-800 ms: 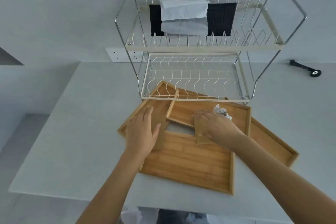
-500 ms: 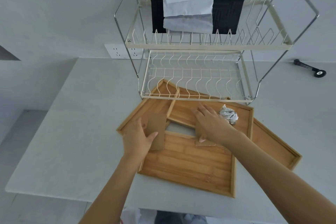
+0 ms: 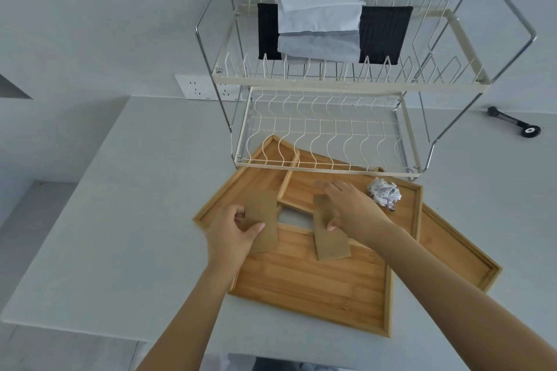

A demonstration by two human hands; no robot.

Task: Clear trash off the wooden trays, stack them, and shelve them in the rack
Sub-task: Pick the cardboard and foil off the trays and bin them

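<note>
The left hand (image 3: pixel 233 232) has its grip closed on a brown card (image 3: pixel 261 221), thumb on top and fingers under the card's left edge. The card looks lifted a little off the trays. The right hand (image 3: pixel 351 208) presses down on a second card (image 3: pixel 328 230). Its thumb sits on the card and its fingers are spread flat, so it is touching the card more than grasping it. I cannot tell if the fingers curl under the edge.

At 2 o'clock from the right hand, just beside it, lies a paper ball (image 3: pixel 384 195). Nobody is touching it. It sits inside the back tray (image 3: pixel 404 221).

There look to be about four trays, and they lie in a messy fan on the counter (image 3: pixel 144 190). The near tray (image 3: pixel 313 289) is at 6 o'clock from the hands. Another tray (image 3: pixel 452 253) pokes out at 4 o'clock. One more tray (image 3: pixel 238 190) sits at 11 o'clock, with its far corner under the rack (image 3: pixel 325 129).

The rack stands at 12 o'clock. Its low shelf has nothing on it. Its top shelf holds a dark cloth (image 3: pixel 385 34) and a white cloth (image 3: pixel 319 27).

So the job is only starting. The cards are being picked up now. The paper ball must go next. After that the trays need to be stacked and put in the rack.
</note>
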